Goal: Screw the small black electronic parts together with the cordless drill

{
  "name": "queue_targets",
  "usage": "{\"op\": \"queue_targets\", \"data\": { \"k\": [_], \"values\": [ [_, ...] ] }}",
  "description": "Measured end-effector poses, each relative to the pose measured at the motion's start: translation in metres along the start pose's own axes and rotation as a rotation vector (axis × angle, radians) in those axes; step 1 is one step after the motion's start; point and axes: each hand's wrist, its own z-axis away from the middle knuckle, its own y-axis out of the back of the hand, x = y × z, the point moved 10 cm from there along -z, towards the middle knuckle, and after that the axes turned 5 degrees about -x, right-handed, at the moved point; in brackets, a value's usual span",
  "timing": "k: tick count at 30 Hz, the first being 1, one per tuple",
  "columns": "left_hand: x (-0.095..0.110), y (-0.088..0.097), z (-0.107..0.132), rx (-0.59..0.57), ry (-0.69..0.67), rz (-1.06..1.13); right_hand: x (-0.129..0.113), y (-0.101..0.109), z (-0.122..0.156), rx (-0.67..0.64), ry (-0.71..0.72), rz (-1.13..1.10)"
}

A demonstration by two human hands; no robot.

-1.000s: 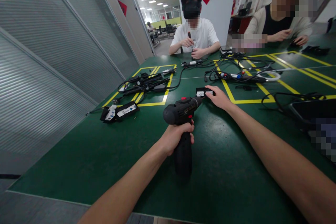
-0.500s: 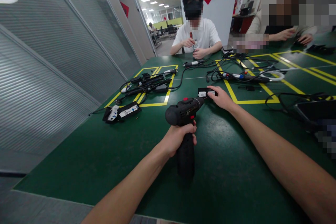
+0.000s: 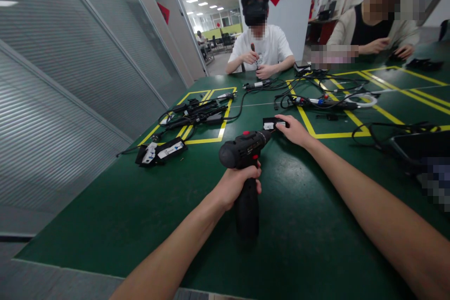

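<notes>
My left hand [image 3: 239, 185] is wrapped round the grip of a black cordless drill [image 3: 242, 149] with red switches. The drill points away and to the right, its chuck close to a small black box-like part with a white label [image 3: 269, 126]. On that part's right end rests my right hand [image 3: 293, 129], thumb and fingers closed about it and holding it on the table. Where the drill's tip meets the part is too small to make out.
Two similar black parts with white labels [image 3: 170, 148] lie on the left. Tangled black cables [image 3: 197, 115] fill a yellow-taped area, and more cables and a probe-like tool [image 3: 319, 102] lie at the right. A dark device [image 3: 422, 145] stands far right. Two people sit across the green table [image 3: 158, 225].
The whole view has shifted slightly. Both hands, the drill and the labelled black part keep the same places relative to each other.
</notes>
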Motion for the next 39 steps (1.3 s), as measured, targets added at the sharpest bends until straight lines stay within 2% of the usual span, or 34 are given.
{"op": "queue_targets", "data": {
  "k": [16,29,39],
  "values": [
    [-0.0006,-0.0005,-0.0011,-0.007,0.006,0.01,-0.0025,0.0015,0.0005,0.0,-0.01,0.0],
    [-0.0034,0.0002,-0.0026,-0.03,-0.007,0.101,-0.0033,0.0019,-0.0006,0.0,0.003,-0.011],
    [-0.0032,-0.0021,-0.0033,-0.022,-0.024,0.056,-0.0014,0.0014,-0.0021,-0.015,-0.013,-0.01]
  ]
}}
